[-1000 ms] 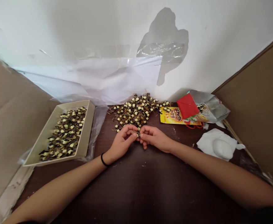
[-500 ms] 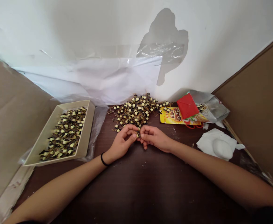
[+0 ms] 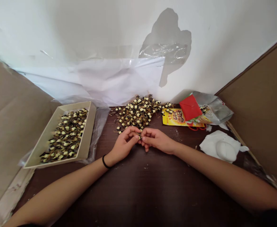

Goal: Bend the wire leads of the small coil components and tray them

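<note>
Between the fingertips of both hands is a small wire-leaded coil (image 3: 139, 137), black with a pale yellow band; much of it is covered by the fingers. My left hand (image 3: 125, 143), with a black band at the wrist, pinches it from the left. From the right, my right hand (image 3: 158, 140) closes thumb and forefinger on it, the other fingers curled below. Just behind the hands lies a heap of similar coils (image 3: 138, 110) with thin copper-coloured leads. More coils (image 3: 67, 135) fill a cream open box (image 3: 87, 135) on the left.
A yellow packet (image 3: 171, 118), a red packet (image 3: 190, 107) and a silver pouch (image 3: 217, 110) lie at the back right, with red scissor handles (image 3: 197, 128) partly under them. Crumpled white tissue (image 3: 214, 142) bears a white rounded object (image 3: 226, 150). Brown boards flank the dark table (image 3: 148, 192).
My right hand's fingers have shifted slightly around the coil, which is now more covered. My left hand stays nearly still, and everything else is in place.
</note>
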Available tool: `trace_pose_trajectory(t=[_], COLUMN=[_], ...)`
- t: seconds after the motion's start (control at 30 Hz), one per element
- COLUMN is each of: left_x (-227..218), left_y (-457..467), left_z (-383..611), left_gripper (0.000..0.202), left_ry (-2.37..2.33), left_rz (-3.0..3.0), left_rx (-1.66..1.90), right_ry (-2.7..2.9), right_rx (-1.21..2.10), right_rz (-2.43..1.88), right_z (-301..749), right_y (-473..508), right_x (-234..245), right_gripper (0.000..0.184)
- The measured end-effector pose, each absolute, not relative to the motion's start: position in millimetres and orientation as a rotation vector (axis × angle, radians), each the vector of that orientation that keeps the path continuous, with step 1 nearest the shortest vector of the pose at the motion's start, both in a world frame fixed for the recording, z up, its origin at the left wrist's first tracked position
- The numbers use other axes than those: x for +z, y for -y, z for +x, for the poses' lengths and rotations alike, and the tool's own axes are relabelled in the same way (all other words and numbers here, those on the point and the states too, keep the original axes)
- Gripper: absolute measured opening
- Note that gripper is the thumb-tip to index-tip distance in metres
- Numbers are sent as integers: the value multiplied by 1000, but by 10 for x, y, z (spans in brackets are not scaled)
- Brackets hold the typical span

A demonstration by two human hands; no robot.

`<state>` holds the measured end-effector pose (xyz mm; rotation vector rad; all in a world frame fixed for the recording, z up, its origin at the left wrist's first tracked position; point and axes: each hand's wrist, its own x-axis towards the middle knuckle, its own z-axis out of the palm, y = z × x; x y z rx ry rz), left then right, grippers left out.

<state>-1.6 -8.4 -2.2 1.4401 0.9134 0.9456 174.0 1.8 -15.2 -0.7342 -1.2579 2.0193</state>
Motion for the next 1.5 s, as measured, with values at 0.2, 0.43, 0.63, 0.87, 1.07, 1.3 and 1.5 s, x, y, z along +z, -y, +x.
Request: trace_pose_trajectory(t=[0.2,0.43,0.63,0.87,1.07,1.3,1.5], left_x=[-37,-57,-39,-30,18,62,55], left_y=[99,84,84,88,89,96,112], left_z=[-40,-54,-31,-34,-21,21,37], left_gripper=[22,23,24,26,25,21,17], left_ry=[-878,-808,-850,-872,-961,-1026,-1080], left_rz=[1457,1477,1451,1479,1529,1540,1587], left_rx=[966,945,925,893,831,789,796], right_ry=[1288,1294,1152,1308,1522,1803,1876], right_rx=[1966,1946,2034,1869,1403,859,665], right_rz=[-711,-680,-668,-805,-1020,-1011,-964], right_z=[1741,1746,1747,1711,1679,1700,1712], right_y=[-8,-5,-19,42,144,156,172], right_x=[-160,-175,-197,-155,-156,-154,-155], right_gripper=[22,24,28,23,13,13,14])
